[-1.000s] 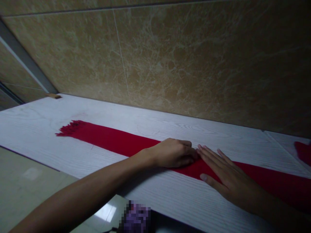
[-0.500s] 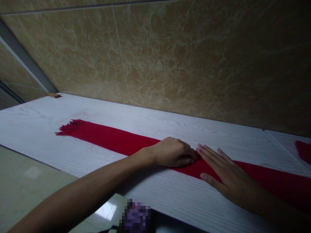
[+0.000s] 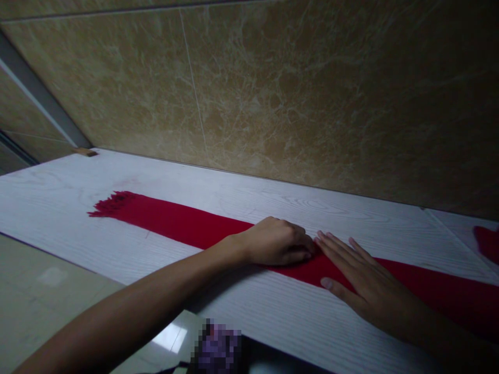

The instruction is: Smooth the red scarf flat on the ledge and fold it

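A long red scarf [image 3: 175, 221] with a fringed left end lies flat, running lengthwise across a white wood-grain table [image 3: 249, 301]. My left hand [image 3: 278, 242] rests on the scarf's middle, its fingers curled in and closed on the cloth; the fingertips are partly hidden. Just to the right, my right hand [image 3: 356, 280] lies flat over the scarf with fingers stretched out and the thumb apart. Its fingertips come close to those of my left hand. To the right the scarf runs out of view.
A brown marbled tile wall [image 3: 273, 104] borders the table's far edge. Another red cloth piece [image 3: 487, 241] shows at the right. A small wooden block [image 3: 86, 151] sits at the far left corner. Below the near edge are a pixelated purple item [image 3: 218, 348] and a shiny floor [image 3: 47, 291].
My left hand has shifted very slightly left on the scarf, its fingers still curled. My right hand stays in place.
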A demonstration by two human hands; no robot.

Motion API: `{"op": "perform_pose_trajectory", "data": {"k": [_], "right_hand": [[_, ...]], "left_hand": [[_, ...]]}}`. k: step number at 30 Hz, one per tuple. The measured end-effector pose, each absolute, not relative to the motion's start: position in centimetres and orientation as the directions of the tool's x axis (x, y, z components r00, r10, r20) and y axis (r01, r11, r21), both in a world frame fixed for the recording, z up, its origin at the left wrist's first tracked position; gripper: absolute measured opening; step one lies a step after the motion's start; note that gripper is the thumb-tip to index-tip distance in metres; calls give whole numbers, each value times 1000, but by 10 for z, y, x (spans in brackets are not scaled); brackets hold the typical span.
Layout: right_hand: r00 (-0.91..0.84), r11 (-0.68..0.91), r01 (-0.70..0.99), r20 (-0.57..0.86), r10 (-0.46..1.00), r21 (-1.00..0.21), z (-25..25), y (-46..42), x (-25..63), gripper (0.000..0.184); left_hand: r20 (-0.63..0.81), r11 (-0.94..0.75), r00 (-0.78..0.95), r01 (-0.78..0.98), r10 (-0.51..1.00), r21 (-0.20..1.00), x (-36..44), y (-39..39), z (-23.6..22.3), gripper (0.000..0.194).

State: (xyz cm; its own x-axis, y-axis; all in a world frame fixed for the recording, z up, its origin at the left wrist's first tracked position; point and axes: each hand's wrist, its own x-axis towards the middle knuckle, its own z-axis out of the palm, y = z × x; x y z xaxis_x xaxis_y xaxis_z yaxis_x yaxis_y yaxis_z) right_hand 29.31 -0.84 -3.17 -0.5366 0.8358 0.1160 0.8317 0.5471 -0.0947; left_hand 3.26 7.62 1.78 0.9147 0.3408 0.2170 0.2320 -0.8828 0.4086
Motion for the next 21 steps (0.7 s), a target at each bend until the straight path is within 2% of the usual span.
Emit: {"op": "perform_pose_trajectory", "data": {"k": [4,7,10,14,21], "right_hand": [[-525,532,842,91,846,-90,-31,-9,292,72],[-509,511,856,51,860,-77,-29,-9,290,73],[-492,492,868,18,870,-71,-26,-9,288,75],[-488,487,870,1,873,-73,-23,-9,286,74],[-492,492,867,20,870,-81,-24,-8,289,73]], "left_hand": [[268,-916,899,261,346,304,34,76,18,29],[305,-921,881,286,361,263,35,75,15,47],[204,-892,887,351,414,286,36,72,11,63],[46,-837,879,435,475,331,36,69,9,73],[-42,-815,876,464,480,347,35,66,13,78]]}}
